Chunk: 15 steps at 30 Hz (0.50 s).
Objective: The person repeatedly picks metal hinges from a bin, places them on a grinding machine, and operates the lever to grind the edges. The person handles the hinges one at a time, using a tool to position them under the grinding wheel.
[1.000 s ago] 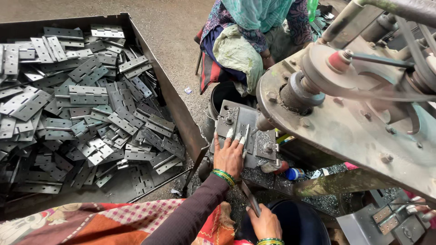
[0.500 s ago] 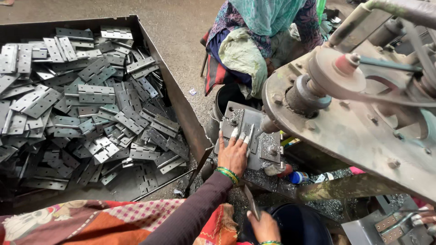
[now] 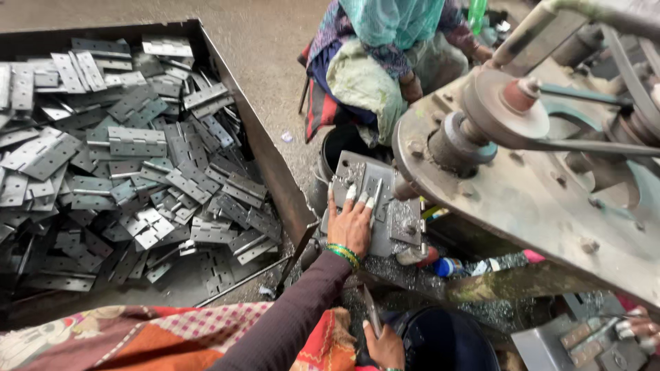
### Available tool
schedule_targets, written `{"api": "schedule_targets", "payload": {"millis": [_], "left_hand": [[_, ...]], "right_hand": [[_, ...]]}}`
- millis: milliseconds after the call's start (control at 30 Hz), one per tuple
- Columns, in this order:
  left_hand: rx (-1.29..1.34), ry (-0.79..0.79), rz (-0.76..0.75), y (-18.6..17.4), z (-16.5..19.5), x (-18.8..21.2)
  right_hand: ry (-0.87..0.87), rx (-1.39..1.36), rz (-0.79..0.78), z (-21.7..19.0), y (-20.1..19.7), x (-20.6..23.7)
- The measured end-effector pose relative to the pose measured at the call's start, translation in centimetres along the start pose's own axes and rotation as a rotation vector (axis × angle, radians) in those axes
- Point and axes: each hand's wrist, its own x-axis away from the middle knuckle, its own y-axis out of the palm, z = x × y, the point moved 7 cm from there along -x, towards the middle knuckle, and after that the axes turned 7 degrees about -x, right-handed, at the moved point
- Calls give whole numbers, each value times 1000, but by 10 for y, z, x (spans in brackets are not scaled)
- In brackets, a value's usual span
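1. The left hand [image 3: 352,223] is laid flat, fingers spread, on a grey metal plate [image 3: 385,206] of the machine; nothing is grasped by it. A green bangle [image 3: 343,253] is worn at its wrist.
2. A narrow metal piece [image 3: 375,197] is pinned under the fingertips [image 3: 368,203]. Its long axis runs roughly from 6 to 12 o'clock, its far end pointing away from the wearer towards 12 to 1 o'clock. Whether it is a hinge leaf cannot be told.
3. The right hand [image 3: 383,345] is seen at the lower edge, partly cut off. It is closed around a thin metal strip [image 3: 370,317], which stands nearly upright and leans slightly towards 11 o'clock.
4. A dark round container [image 3: 447,340] lies just at 3 o'clock of the right hand; its contents are hidden.
5. At 9 o'clock of the left hand, a large open tray [image 3: 265,148] is filled with flat grey hinges [image 3: 136,141]. Several dozen are heaped and overlapped, so an exact count cannot be made.
6. At 2 o'clock, one pulley wheel [image 3: 505,106] with one belt is mounted on the tilted machine body [image 3: 536,206].
7. One other person [image 3: 385,41] is seated at 12 o'clock; the figure is cut off by the upper edge.
8. A third hand [image 3: 636,328], not the wearer's, is partly shown at the right edge, at 4 o'clock.
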Motion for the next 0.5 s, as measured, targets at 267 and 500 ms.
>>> {"api": "schedule_targets", "payload": {"millis": [267,500], "left_hand": [[-42,-2,0,-2,9,-22],[16,-6,-50,2,7,-28]], "right_hand": [[35,-30,-111,7,-3,-2],[40,51,-39,13,-1,-2]]}}
